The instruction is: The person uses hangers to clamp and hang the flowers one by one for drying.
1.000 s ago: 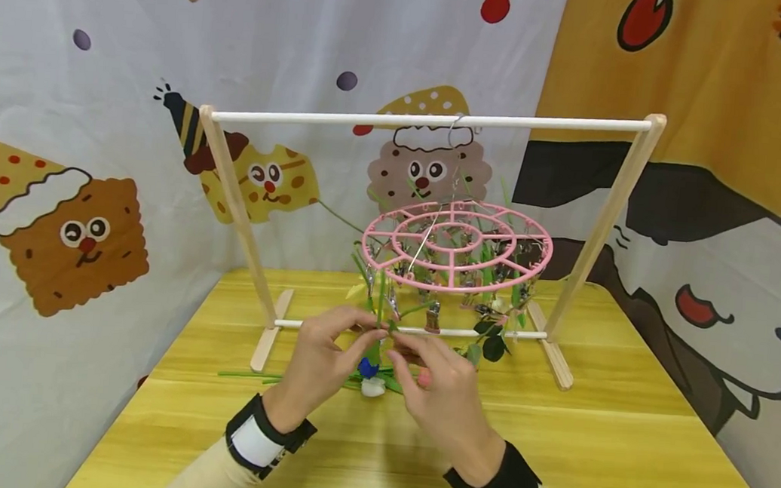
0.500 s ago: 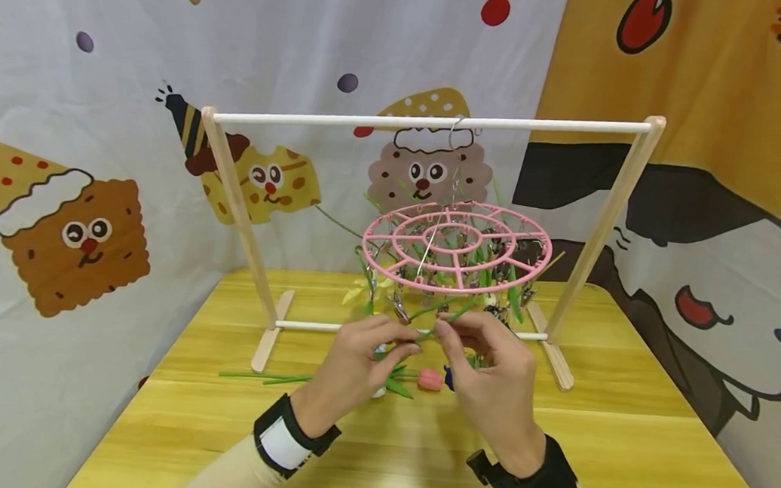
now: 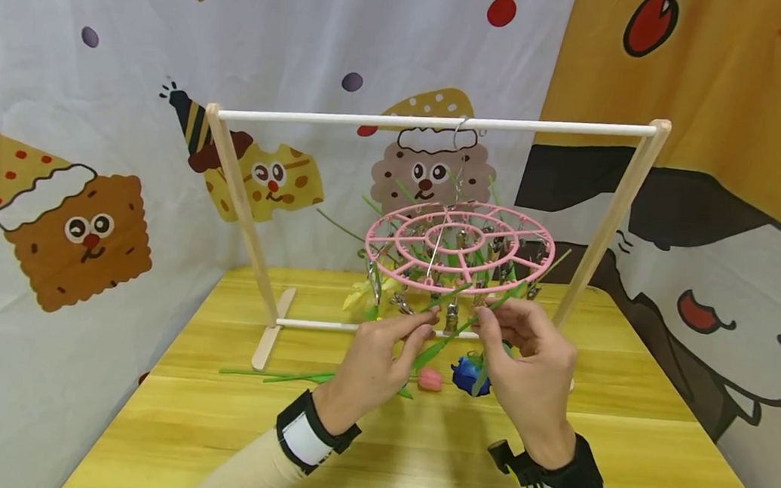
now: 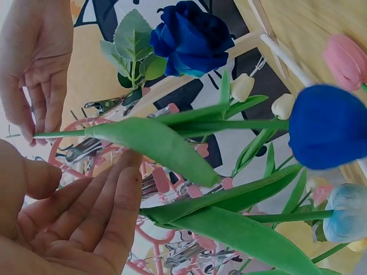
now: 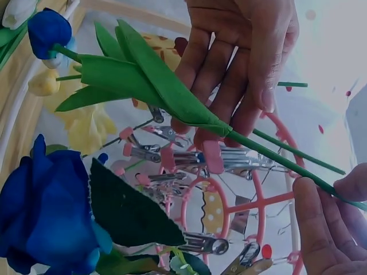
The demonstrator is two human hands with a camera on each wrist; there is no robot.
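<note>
My right hand pinches the thin green stem of a blue tulip near its end. The tulip slants head-down, its long leaves spread between both hands. My left hand is beside those leaves, palm turned up and fingers loosely extended, thumb apart from them. Past its fingertips, a white-and-light-blue tulip shows in the left wrist view. Right above the hands hangs a round pink drying hanger with metal clips. A blue rose shows just below my right hand.
The hanger hooks onto the white top bar of a wooden rack. Several other flowers hang from it, including a yellow one. On the wooden table lie green stems and a pink tulip.
Both hands have moved right, and the blue tulip has swung from hanging straight to slanting. The left fingers, on the stem half a second ago, are now loosened. The blue rose has come into view.
</note>
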